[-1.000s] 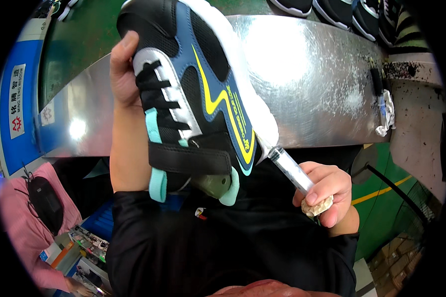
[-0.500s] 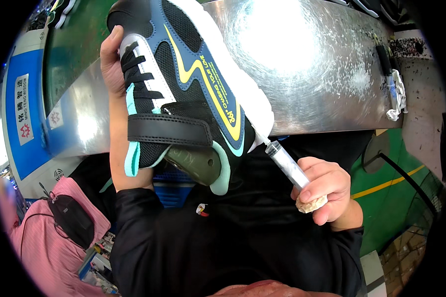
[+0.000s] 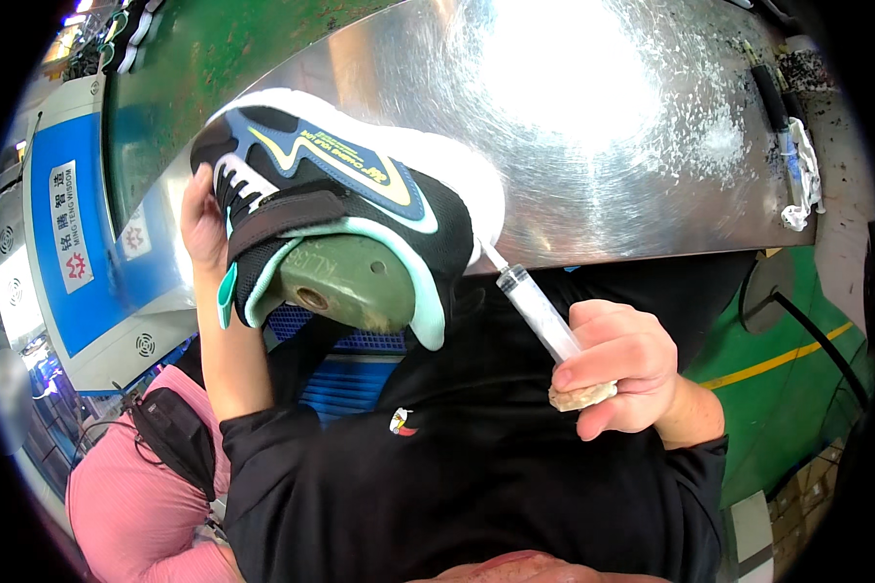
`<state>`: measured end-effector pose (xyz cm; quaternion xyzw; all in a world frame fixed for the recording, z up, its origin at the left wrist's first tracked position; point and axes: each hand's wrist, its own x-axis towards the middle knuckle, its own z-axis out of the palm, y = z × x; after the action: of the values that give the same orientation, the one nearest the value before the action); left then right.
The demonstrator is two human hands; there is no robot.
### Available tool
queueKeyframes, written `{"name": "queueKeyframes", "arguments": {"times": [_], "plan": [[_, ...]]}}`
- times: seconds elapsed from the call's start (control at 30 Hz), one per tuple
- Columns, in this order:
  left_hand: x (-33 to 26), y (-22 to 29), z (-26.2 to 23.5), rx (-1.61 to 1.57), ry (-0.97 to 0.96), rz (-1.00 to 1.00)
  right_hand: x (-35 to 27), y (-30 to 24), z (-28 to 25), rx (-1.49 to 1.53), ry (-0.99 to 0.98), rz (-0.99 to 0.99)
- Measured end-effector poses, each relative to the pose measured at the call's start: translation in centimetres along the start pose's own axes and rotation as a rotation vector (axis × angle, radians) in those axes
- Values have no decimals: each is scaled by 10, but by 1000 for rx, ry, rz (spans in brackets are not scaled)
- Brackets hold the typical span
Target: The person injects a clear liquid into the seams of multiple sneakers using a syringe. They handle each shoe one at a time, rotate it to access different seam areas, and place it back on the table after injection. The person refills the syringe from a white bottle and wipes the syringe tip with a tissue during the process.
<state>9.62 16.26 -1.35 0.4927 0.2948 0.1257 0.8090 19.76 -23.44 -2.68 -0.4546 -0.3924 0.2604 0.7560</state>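
Observation:
A black and blue sneaker [image 3: 345, 189] with a white sole, yellow stripe and mint lining is held up at the table's near side. Inside its opening sits a dark green shoe last [image 3: 350, 280]. My left hand [image 3: 202, 219] grips the shoe near the toe and laces; some of its fingers are hidden behind it. In my right hand [image 3: 624, 364] is a clear syringe [image 3: 540, 309], its plunger end crusted with pale dried stuff. The syringe's narrow tip meets the edge between upper and sole near the heel.
A scratched metal table [image 3: 593, 194] reaches across beyond the shoe. Black-handled tools [image 3: 770, 97] and a crumpled white wrap [image 3: 799, 185] lie at its right. On the left are a blue and white machine [image 3: 73, 233] and a person in pink [image 3: 136, 486].
The shoe has come down and rolled, so more of its opening and the green last shows. The syringe has shifted slightly left with my right hand, its tip still at the heel edge.

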Motion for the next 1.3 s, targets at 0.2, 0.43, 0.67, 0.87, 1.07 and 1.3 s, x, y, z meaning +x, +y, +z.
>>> {"name": "queueKeyframes", "arguments": {"times": [0.2,0.43,0.67,0.87,1.07,1.3], "plan": [[-54,-1,-7,278,-21,60,14,2,5,-116,-91,37],[-126,-22,-32,-21,139,-82,23,4,13,-221,-88,47],[-160,-52,15,-154,-41,-301,26,2,20,-242,-74,85],[-169,-66,50,-291,-98,-367,29,-4,20,-253,-93,105],[-179,-81,40,-368,-116,-423,31,-6,26,-244,-110,79],[-177,-89,41,-389,-193,-436,32,-11,29,-248,-129,66]]}}
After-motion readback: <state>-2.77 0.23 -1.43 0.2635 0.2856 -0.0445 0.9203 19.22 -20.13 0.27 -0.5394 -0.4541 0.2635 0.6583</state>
